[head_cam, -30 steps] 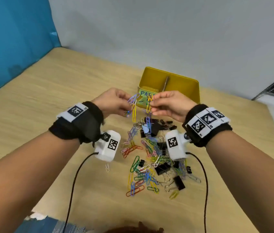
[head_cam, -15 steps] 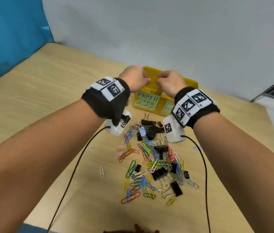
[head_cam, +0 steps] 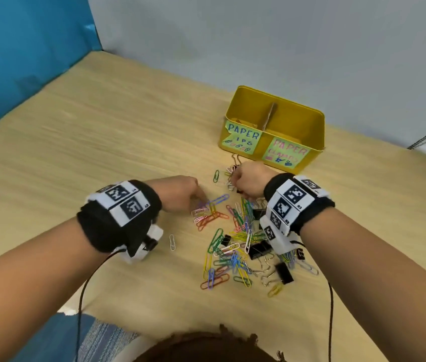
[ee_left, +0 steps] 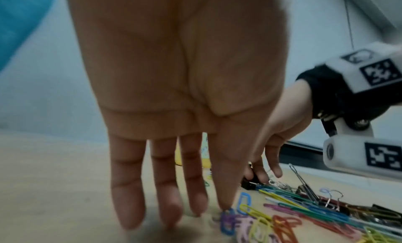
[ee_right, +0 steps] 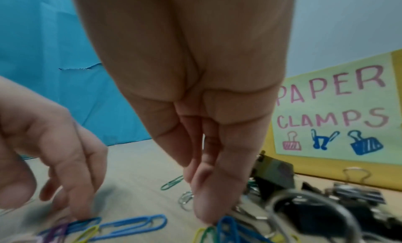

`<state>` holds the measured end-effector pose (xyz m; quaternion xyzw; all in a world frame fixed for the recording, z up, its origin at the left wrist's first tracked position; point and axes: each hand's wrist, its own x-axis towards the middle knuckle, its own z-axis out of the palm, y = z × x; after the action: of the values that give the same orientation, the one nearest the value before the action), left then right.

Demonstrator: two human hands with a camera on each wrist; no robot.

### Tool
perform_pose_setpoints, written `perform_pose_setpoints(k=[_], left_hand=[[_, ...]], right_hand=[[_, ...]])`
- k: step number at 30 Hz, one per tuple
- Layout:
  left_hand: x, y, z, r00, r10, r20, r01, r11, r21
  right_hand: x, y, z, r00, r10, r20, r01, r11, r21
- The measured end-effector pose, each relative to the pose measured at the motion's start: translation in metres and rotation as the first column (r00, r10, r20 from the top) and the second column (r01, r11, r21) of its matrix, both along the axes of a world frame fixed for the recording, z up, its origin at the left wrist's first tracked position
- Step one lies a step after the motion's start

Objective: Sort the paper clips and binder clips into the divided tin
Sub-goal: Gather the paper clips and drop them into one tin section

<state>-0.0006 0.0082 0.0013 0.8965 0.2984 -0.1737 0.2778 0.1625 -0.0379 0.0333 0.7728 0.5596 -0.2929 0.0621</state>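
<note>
A: Quick one. Where did the sort stand?

B: Mostly undone, I'd judge. A big mixed pile of paper clips (head_cam: 232,246) and binder clips (head_cam: 260,249) lay loose on the table (head_cam: 89,142), just in front of the tin (head_cam: 313,131).

A: Anything in the tin?

B: Couldn't tell. Its divider (head_cam: 269,117) stood upright between two compartments, the left labelled for paper clips, the right for paper clamps, but the floors were too dim to read from the head view.

A: Hands?

B: Both were down at the pile. The left hand (head_cam: 178,192) had its fingers (ee_left: 128,186) straight and spread, tips touching the table at the pile's left edge, with the inner fingertip on a purple clip (ee_left: 227,217). It gripped nothing.

A: Right?

B: The right hand (head_cam: 248,178) was over the far end of the pile, close to the tin. Its fingers (ee_right: 208,186) were pressed together and pointed down onto a blue clip (ee_right: 226,226). Whether they actually pinched anything, I couldn't tell; it was blurred.

A: So what remained?

B: Nearly all of it, by my estimate: both kinds lay tangled together, so separating them looked like the slow part.
</note>
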Motion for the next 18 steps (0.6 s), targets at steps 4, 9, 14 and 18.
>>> perform_pose_setpoints(k=[4, 9, 14, 18], left_hand=[[-0.033, -0.009, -0.003, 0.964, 0.266, -0.004, -0.262, 0.952, 0.157], [-0.039, -0.036, -0.006, 0.937, 0.337, -0.090, -0.311, 0.924, 0.222], [-0.009, -0.034, -0.006, 0.950, 0.306, 0.061, -0.302, 0.951, -0.072], [0.015, -0.017, -0.001, 0.927, 0.342, 0.156, -0.354, 0.934, 0.055]], right_hand=[[-0.010, 0.003, -0.003, 0.999, 0.026, -0.025, -0.022, 0.990, 0.138], [-0.028, -0.001, -0.017, 0.985, 0.168, 0.046, -0.171, 0.984, 0.058], [-0.024, -0.011, -0.013, 0.966, 0.253, -0.052, -0.254, 0.967, -0.017], [0.000, -0.017, -0.009, 0.988, 0.154, 0.005, -0.154, 0.988, -0.001]])
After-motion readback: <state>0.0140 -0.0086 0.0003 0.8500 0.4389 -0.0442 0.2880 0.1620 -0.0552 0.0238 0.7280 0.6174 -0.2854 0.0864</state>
